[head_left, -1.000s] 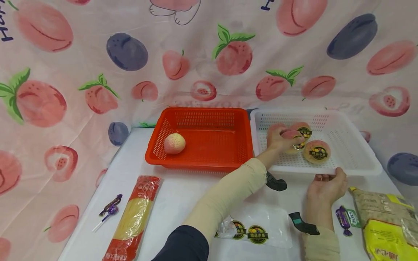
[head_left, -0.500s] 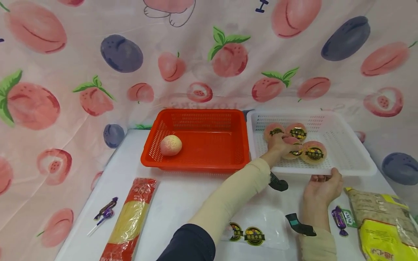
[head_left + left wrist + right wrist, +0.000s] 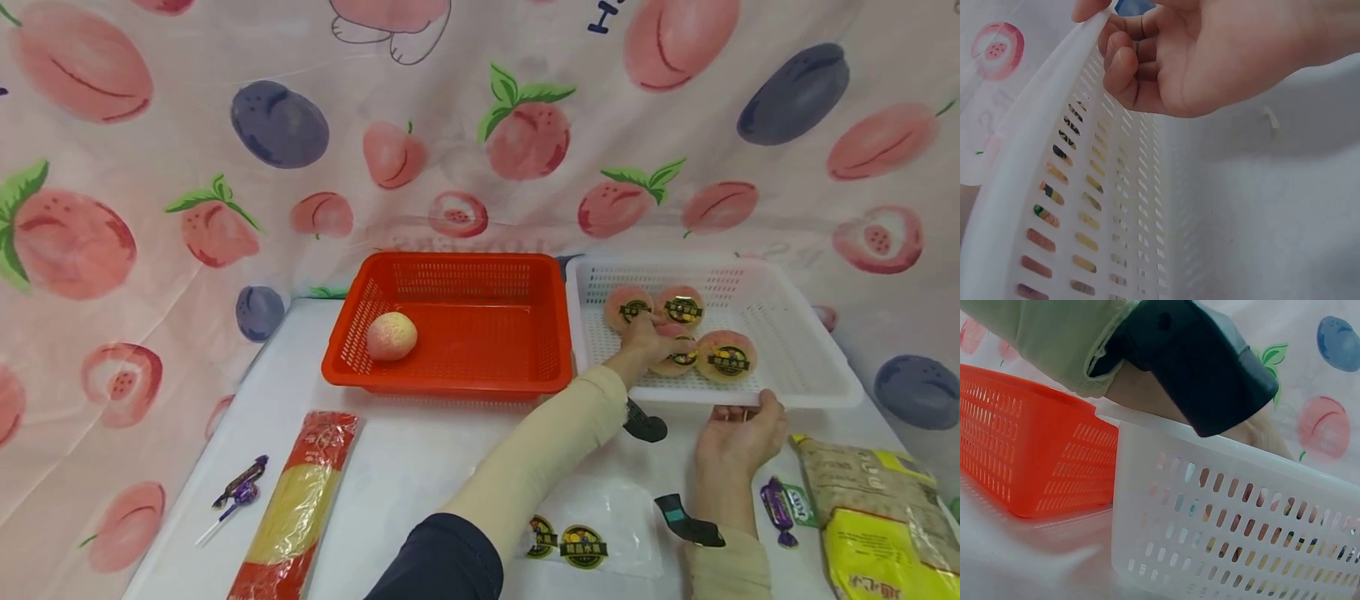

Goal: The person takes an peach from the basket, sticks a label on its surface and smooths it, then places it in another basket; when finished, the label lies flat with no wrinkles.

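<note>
In the head view my left hand [image 3: 641, 340] reaches into the white basket [image 3: 810, 358] from the left and holds a labelled peach [image 3: 672, 360] against its neighbours. Around it lie three more peaches with black-and-gold stickers: one behind left [image 3: 624, 302], one behind right [image 3: 681, 300], one to the right [image 3: 726, 360]. My right hand [image 3: 738, 442] grips the basket's front rim, thumb on top and fingers curled below. The left wrist view shows that right hand [image 3: 1210, 62] at the rim. In the right wrist view, my left hand is mostly hidden behind its wrist camera [image 3: 1204, 369].
A red basket [image 3: 480, 379] with an unlabelled peach [image 3: 392, 337] stands to the left. In front lie a sticker sheet [image 3: 622, 558], a noodle packet [image 3: 296, 508], a wrapped candy [image 3: 242, 482], a lollipop [image 3: 243, 495], another candy [image 3: 780, 510], and a yellow-and-clear bag [image 3: 885, 533].
My left hand has lowered its peach from over the others to the front left of the cluster. My right hand still grips the rim. The whole head view has shifted slightly.
</note>
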`<state>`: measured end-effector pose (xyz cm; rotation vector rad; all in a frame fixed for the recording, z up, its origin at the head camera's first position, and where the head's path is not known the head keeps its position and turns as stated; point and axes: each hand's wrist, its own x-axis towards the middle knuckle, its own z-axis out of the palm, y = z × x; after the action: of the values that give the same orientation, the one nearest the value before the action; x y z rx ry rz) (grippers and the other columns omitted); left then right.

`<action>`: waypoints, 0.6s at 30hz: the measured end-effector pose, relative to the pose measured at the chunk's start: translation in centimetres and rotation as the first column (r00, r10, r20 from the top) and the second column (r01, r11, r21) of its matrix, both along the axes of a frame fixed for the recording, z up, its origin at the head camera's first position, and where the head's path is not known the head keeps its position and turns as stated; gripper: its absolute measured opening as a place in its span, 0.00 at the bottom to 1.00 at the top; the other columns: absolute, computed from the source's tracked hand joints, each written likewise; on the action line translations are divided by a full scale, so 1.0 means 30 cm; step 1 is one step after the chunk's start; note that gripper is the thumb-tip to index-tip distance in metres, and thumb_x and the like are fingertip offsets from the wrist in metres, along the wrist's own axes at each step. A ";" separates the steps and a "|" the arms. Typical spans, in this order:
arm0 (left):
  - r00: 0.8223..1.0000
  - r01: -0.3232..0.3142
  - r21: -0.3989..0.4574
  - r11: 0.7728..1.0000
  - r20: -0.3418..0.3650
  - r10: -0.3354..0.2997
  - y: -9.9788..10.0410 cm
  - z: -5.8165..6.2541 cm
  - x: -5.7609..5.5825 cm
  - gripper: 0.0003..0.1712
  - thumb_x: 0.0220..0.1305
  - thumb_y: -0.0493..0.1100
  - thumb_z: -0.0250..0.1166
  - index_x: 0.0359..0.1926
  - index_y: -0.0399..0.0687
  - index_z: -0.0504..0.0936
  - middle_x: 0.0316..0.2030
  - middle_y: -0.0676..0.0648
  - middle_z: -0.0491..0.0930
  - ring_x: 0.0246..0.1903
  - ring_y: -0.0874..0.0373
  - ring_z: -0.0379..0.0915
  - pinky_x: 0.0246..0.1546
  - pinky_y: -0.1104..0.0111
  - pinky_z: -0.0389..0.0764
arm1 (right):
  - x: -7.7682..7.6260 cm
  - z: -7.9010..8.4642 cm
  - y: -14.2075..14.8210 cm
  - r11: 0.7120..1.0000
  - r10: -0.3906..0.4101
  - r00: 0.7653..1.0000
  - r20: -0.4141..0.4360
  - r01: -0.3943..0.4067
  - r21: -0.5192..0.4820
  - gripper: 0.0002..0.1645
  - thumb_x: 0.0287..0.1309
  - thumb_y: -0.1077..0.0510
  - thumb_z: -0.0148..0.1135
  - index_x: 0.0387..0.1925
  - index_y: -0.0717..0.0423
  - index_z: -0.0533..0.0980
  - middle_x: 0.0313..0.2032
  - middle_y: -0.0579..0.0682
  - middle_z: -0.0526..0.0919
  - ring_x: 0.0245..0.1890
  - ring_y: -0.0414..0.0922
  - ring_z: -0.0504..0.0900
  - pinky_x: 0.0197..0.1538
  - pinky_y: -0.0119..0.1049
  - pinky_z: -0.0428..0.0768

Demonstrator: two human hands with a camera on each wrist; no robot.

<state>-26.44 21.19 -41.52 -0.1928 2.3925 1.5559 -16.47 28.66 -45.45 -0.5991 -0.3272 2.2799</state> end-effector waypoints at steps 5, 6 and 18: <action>0.998 0.040 -0.017 0.999 -0.048 -0.041 -0.002 0.006 0.000 0.29 0.36 0.49 0.74 0.44 0.57 0.74 0.41 0.58 0.75 0.42 0.65 0.72 0.36 0.73 0.75 | -0.004 0.006 0.004 1.000 0.000 1.000 -0.012 0.000 0.007 0.19 0.52 0.62 0.57 0.47 0.51 0.66 0.42 0.51 0.71 0.21 0.42 0.61 0.20 0.32 0.59; 0.997 0.050 -0.015 0.999 -0.060 -0.051 -0.004 0.009 0.001 0.30 0.36 0.48 0.74 0.45 0.57 0.74 0.42 0.58 0.75 0.42 0.65 0.72 0.37 0.73 0.75 | -0.005 0.007 0.005 1.000 0.000 1.000 -0.012 0.000 0.006 0.19 0.52 0.62 0.58 0.47 0.51 0.66 0.41 0.51 0.70 0.21 0.42 0.61 0.20 0.32 0.59; 0.960 0.229 -0.012 0.973 -0.165 -0.227 -0.080 0.077 0.058 0.28 0.44 0.49 0.69 0.50 0.59 0.72 0.45 0.55 0.75 0.42 0.66 0.71 0.36 0.74 0.73 | 0.009 -0.005 0.001 1.000 0.018 0.999 -0.037 -0.017 0.017 0.16 0.54 0.62 0.56 0.45 0.55 0.66 0.32 0.51 0.70 0.19 0.43 0.61 0.20 0.32 0.60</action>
<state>-24.70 18.78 -39.21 0.2163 2.4290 1.5254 -16.21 28.69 -45.59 -0.5466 -0.3346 2.3001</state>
